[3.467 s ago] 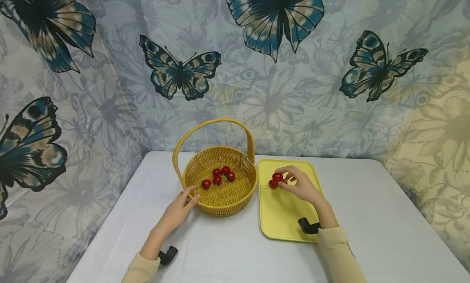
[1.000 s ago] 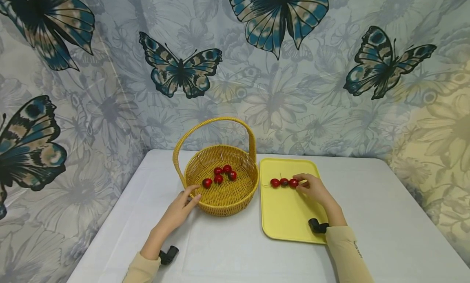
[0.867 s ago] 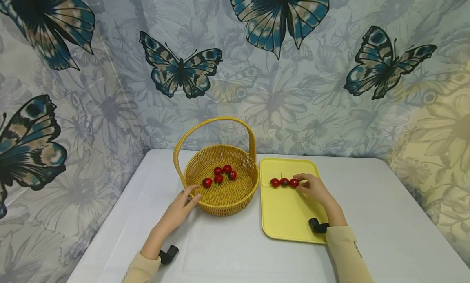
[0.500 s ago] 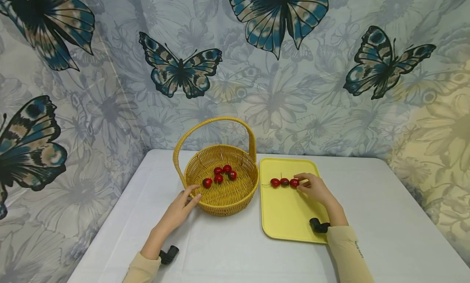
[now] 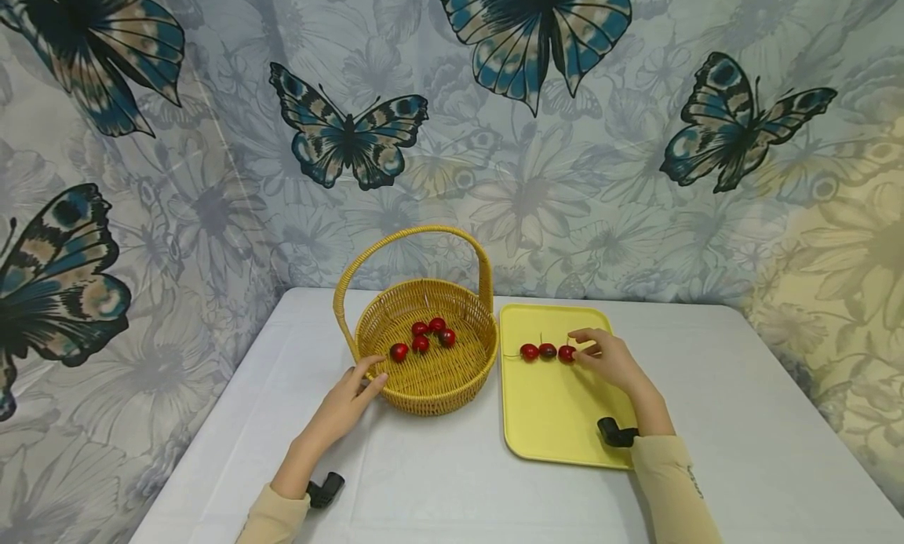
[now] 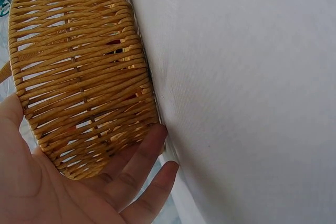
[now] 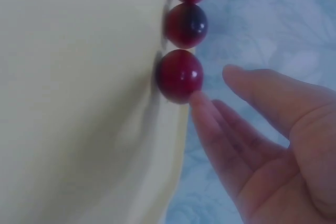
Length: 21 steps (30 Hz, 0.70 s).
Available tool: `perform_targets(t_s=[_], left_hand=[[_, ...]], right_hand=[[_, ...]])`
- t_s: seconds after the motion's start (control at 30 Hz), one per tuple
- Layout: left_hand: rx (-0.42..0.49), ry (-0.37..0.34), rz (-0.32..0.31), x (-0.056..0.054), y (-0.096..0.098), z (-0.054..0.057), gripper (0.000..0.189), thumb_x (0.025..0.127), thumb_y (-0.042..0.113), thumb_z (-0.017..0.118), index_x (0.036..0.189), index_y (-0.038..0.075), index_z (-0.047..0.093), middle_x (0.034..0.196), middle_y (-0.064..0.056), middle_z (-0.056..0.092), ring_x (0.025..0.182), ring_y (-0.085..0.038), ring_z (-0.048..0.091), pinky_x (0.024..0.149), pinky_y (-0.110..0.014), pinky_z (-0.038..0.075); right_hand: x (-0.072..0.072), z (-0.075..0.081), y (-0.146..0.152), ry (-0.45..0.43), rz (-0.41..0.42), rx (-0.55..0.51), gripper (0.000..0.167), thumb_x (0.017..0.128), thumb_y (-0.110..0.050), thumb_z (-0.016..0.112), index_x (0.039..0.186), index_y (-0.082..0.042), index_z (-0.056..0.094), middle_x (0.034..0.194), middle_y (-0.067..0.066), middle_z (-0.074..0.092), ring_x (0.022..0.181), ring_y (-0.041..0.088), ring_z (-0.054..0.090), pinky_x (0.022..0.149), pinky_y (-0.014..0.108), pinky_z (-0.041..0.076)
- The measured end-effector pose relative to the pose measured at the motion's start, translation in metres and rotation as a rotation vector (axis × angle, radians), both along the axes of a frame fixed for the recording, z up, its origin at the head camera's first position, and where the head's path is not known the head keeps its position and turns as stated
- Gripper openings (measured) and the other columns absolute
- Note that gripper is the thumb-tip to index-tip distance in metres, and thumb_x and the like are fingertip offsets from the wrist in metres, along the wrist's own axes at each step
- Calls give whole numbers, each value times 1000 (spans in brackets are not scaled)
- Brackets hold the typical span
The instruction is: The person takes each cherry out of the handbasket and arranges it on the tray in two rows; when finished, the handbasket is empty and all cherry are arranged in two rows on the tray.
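My left hand (image 5: 340, 409) grips the near left side of a yellow wicker basket (image 5: 432, 405); in the left wrist view its thumb is at the rim and its fingers lie against the woven wall (image 6: 84, 72). Several red cherries (image 5: 421, 345) lie inside the basket. Three more form a row on a yellow tray (image 5: 558, 418): a left cherry (image 5: 528, 352), a darker middle cherry (image 5: 547, 351) and a right cherry (image 5: 566, 354). My right hand (image 5: 613, 363) is beside the right cherry, thumb and fingers parted; in the right wrist view a fingertip is at or touching that cherry (image 7: 179, 77).
Basket and tray stand side by side on a white-covered table (image 5: 424, 481). The basket's tall arched handle (image 5: 424, 230) rises above its rim. Behind the table hangs a butterfly-patterned cloth (image 5: 530, 183). A black wrist camera (image 5: 616, 432) sits over the tray's near right edge.
My right hand has brought a cherry down to the row's right end and let it go, its fingers parting from it. My left hand has stayed on the basket.
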<state>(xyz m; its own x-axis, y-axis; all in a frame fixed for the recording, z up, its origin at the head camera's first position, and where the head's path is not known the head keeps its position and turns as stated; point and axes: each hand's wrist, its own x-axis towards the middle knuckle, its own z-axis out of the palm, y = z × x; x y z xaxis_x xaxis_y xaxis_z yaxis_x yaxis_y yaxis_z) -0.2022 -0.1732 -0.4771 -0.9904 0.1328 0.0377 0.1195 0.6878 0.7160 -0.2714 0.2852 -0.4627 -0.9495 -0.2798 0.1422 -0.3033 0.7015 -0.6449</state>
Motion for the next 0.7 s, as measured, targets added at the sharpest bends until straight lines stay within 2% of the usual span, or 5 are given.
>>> perform_targets(t_s=[0.27, 0.7], left_hand=[[0, 4, 0, -1, 0, -2, 51, 93, 58, 39, 137, 34, 39, 122, -10, 52, 99, -20, 58, 81, -44, 47], [2, 0, 4, 0, 0, 0, 51, 93, 57, 39, 138, 34, 39, 127, -11, 50, 101, -23, 58, 82, -46, 47]], right_hand=[[4, 7, -5, 28, 2, -1, 37, 89, -4, 60, 124, 2, 53, 116, 27, 54, 91, 37, 62, 72, 40, 53], [10, 28, -29, 149, 58, -40, 33, 88, -4, 62, 121, -3, 57, 116, 19, 57, 93, 32, 62, 76, 41, 52]])
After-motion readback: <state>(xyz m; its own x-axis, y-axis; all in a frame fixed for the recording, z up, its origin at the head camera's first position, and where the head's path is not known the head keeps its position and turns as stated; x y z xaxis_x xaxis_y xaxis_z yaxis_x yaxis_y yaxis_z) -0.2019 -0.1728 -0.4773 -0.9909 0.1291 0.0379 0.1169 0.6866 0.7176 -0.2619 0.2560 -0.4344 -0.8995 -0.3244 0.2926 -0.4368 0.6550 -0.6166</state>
